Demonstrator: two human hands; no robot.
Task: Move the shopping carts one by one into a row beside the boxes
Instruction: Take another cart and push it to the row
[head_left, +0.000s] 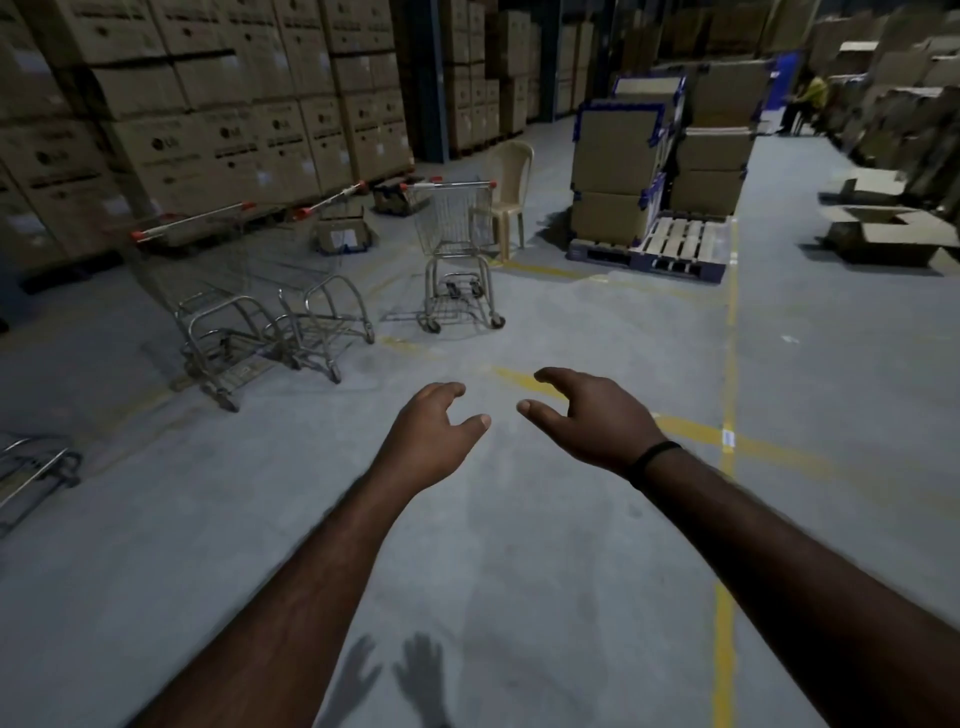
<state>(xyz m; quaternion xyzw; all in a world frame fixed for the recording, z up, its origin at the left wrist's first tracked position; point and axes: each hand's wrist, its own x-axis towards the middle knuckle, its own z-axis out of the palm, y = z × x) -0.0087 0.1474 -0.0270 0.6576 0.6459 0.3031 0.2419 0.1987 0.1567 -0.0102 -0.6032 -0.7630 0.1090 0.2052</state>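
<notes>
Cart (31, 475) cut off at left; two carts (218, 306) blur beside boxes (208, 104); chair (511, 171) behind far cart (457, 234); left hand (431, 431), right hand (597, 415) fingers released.

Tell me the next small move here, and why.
Probably step toward the lone cart by the chair and take its handle: left hand and right hand are empty, and it stands apart from the two carts beside the stacked boxes.

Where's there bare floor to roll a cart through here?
Bare floor runs from the lone cart right to the yellow line, in front of the pallet. A narrow gap lies between that cart and the two carts. It is crowded along the stacked boxes, where those carts and small cartons sit close.
</notes>
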